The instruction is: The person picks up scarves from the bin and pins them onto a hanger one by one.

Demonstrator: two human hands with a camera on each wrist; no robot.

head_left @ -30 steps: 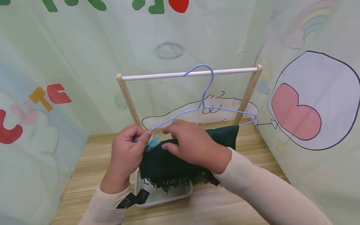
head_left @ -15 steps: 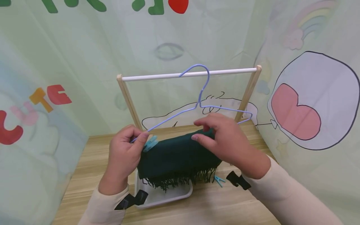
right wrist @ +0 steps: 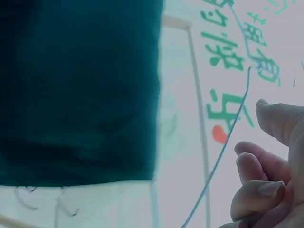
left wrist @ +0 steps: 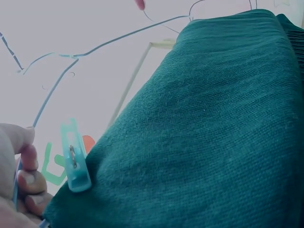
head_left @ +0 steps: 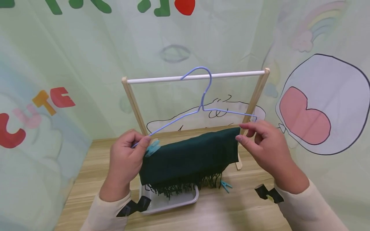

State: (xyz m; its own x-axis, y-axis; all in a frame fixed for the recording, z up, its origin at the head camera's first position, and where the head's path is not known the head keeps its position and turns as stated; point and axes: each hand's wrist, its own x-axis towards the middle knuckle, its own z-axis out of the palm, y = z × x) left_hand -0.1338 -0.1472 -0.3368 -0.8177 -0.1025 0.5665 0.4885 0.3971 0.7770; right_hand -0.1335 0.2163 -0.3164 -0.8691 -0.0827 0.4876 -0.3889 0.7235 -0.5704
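My left hand [head_left: 125,160] grips the left end of a purple wire hanger [head_left: 173,121], thumb pressed over the wire. A dark green fringed scarf [head_left: 190,157] drapes over the hanger's lower bar. Beside the left fingers, a light blue clothespin [left wrist: 75,159] clips the scarf's left top edge. My right hand [head_left: 266,147] is at the scarf's right top corner, thumb and forefinger apart. In the right wrist view, a gap shows between the right hand [right wrist: 270,175] and the scarf [right wrist: 80,95]; its other fingers curl loosely. The hanger's right end is partly hidden behind this hand.
Behind the hanger stands a small rack with a white rail [head_left: 156,79] and wooden legs. A white tray [head_left: 173,207] sits below the scarf on the wooden table [head_left: 225,213]. Another blue clothespin [head_left: 226,186] lies right of the tray. Printed curtains surround the table.
My right hand has moved right along the scarf's top edge, from near the clipped clothespin to the far corner. The hanger and left hand have shifted slightly left. The loose clothespin has come into view.
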